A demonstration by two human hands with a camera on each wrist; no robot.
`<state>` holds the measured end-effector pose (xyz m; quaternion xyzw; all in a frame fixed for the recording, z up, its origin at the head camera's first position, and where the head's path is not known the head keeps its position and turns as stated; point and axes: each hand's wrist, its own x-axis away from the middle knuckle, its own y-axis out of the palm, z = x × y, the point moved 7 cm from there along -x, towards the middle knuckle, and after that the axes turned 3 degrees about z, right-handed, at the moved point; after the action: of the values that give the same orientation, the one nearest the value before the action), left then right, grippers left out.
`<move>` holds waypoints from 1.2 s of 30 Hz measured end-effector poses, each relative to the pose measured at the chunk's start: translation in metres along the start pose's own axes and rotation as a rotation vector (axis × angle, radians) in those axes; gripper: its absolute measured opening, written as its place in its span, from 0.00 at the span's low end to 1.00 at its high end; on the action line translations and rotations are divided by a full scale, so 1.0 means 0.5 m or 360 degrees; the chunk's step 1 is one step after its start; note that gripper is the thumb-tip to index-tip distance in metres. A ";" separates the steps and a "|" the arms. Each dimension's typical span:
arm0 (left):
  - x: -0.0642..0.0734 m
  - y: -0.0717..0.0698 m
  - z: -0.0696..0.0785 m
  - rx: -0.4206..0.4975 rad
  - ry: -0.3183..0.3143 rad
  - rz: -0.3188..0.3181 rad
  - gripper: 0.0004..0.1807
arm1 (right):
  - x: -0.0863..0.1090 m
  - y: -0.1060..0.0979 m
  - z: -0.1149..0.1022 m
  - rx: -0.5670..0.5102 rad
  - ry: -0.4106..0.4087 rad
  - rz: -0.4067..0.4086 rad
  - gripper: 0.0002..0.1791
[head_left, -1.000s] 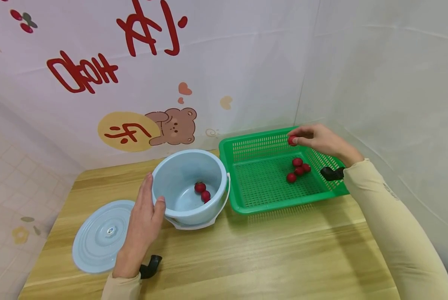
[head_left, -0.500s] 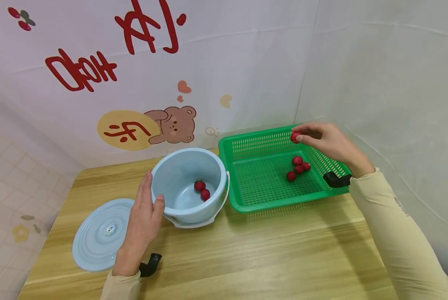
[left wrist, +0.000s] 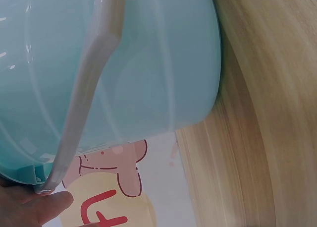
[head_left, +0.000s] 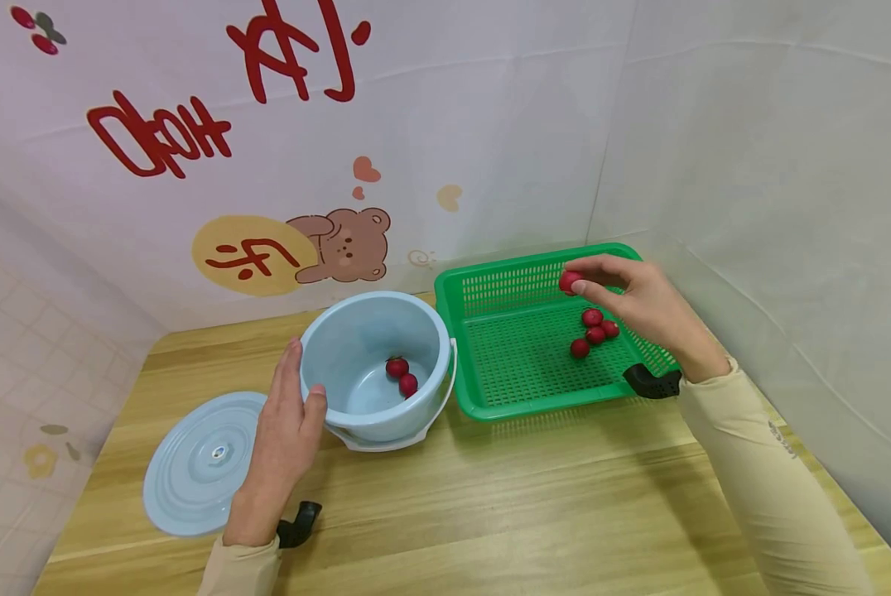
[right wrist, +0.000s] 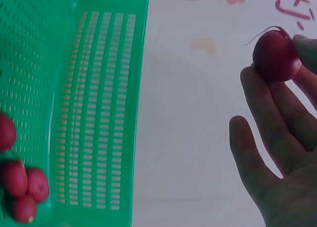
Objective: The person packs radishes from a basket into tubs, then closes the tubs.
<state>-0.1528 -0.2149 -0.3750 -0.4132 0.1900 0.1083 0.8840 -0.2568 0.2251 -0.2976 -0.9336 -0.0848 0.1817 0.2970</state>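
Note:
My right hand (head_left: 642, 306) pinches a red radish (right wrist: 276, 56) between thumb and fingertips, above the green basket (head_left: 550, 407). A thin root tail shows on the radish in the right wrist view. Several more radishes (head_left: 595, 335) lie on the basket's floor, toward its right side. My left hand (head_left: 285, 434) rests with straight fingers against the left side of the light blue bucket (head_left: 374, 434). Inside that bucket are two radishes (head_left: 402, 377). In the left wrist view, my fingers (left wrist: 49, 206) are at the bucket's rim, near one end of its white handle (left wrist: 79, 103).
On the wooden table (head_left: 490, 513), a light blue lid (head_left: 192, 476) lies flat left of the bucket, partly behind my left hand. The basket stands close against the bucket's right side. Behind the table hangs a pale wall cloth (head_left: 505, 149) with a printed bear and red lettering.
My right hand, holding the radish, first drew back slightly right and has now moved left and a little lower over the basket. The left hand keeps its place on the bucket.

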 end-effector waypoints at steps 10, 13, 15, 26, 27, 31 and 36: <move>-0.003 -0.003 0.003 -0.0028 -0.0005 -0.0025 0.36 | 0.017 0.053 -0.041 -0.0138 -0.0066 0.0077 0.15; -0.003 -0.006 0.004 -0.0052 -0.0008 -0.0057 0.37 | 0.020 0.068 -0.056 -0.0194 -0.0083 0.0089 0.15; -0.003 -0.008 0.006 -0.0066 -0.0008 -0.0081 0.37 | 0.022 0.079 -0.065 -0.0225 -0.0081 0.0087 0.15; -0.015 -0.029 0.005 -0.0169 0.0002 -0.0120 0.40 | 0.022 0.140 -0.123 -0.0342 -0.0300 0.0104 0.16; -0.016 -0.029 0.003 -0.0179 -0.0011 -0.0120 0.41 | 0.023 0.146 -0.127 -0.0353 -0.0307 0.0092 0.16; -0.023 -0.032 0.001 -0.0209 -0.0030 -0.0123 0.45 | 0.024 0.175 -0.145 -0.0412 -0.0350 0.0032 0.16; -0.030 -0.031 0.006 -0.0246 0.0063 -0.0153 0.44 | 0.026 0.215 -0.163 -0.0433 -0.0413 -0.0015 0.16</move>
<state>-0.1603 -0.2230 -0.3564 -0.4910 0.1784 0.0719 0.8497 -0.2078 0.0989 -0.3023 -0.9335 -0.1506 0.2860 0.1555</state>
